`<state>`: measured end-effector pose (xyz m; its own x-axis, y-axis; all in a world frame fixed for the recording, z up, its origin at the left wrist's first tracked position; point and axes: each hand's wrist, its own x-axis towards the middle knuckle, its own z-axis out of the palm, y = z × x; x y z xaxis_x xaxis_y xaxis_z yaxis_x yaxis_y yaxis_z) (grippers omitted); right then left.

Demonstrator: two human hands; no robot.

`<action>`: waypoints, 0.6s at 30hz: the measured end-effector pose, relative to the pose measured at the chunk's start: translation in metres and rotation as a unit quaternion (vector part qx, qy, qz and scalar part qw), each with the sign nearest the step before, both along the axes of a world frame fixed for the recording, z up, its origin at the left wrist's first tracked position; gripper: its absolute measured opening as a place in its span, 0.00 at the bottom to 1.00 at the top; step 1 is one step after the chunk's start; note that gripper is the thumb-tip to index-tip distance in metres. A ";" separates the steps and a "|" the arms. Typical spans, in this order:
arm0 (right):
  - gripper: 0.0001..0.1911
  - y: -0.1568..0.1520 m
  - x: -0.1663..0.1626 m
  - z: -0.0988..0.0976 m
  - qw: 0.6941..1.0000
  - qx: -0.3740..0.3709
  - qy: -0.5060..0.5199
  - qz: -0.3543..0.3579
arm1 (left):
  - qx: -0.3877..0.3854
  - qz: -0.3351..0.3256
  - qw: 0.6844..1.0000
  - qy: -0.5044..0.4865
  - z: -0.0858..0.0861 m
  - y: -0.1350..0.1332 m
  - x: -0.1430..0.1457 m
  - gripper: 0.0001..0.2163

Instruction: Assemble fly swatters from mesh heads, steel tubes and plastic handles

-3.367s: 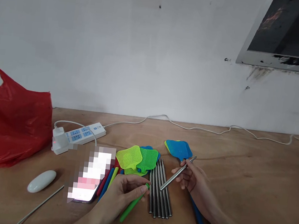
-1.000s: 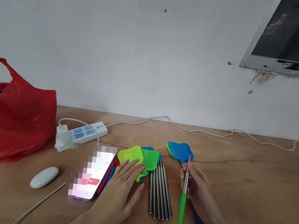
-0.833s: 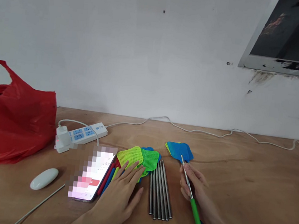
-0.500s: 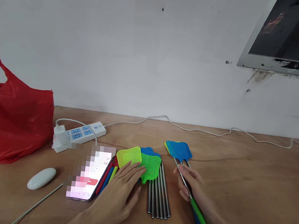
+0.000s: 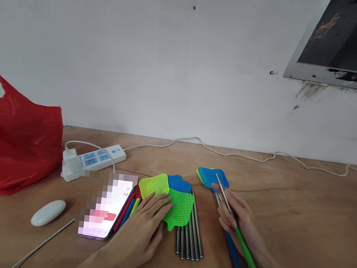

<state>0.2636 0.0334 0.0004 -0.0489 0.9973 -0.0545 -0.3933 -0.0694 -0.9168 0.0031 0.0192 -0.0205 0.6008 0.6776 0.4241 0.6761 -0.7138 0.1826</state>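
Your right hand (image 5: 238, 214) grips a metal rod (image 5: 224, 195) bearing a green handle (image 5: 248, 256), its bare tip in front of a blue swatter head (image 5: 207, 178), while your left hand (image 5: 142, 224), fingers extended, rests on a green mesh swatter head (image 5: 182, 207) partly covering loose metal rods (image 5: 191, 243) on the table (image 5: 324, 236), beside your right hand.

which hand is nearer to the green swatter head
Left. The left hand lies over the left edge of the green swatter head; the right hand is apart from it, off to its right, holding a metal rod with a green handle.
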 end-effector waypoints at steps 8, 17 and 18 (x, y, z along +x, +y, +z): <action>0.28 0.005 -0.001 -0.016 0.985 -0.024 -0.111 0.130 | -0.031 -0.007 0.999 0.010 0.007 0.000 0.002 0.21; 0.26 0.007 0.001 -0.016 0.986 -0.021 -0.113 0.120 | 0.078 -0.058 0.989 -0.108 0.013 -0.005 -0.002 0.17; 0.25 0.006 0.001 -0.016 0.987 -0.022 -0.109 0.117 | 0.080 -0.055 0.989 -0.116 0.014 -0.006 -0.002 0.18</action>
<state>0.2643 0.0398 -0.0155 -0.2602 0.9564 -0.1328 -0.1554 -0.1772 -0.9718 0.0009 0.0135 -0.0068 0.5405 0.5278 0.6552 0.5466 -0.8123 0.2034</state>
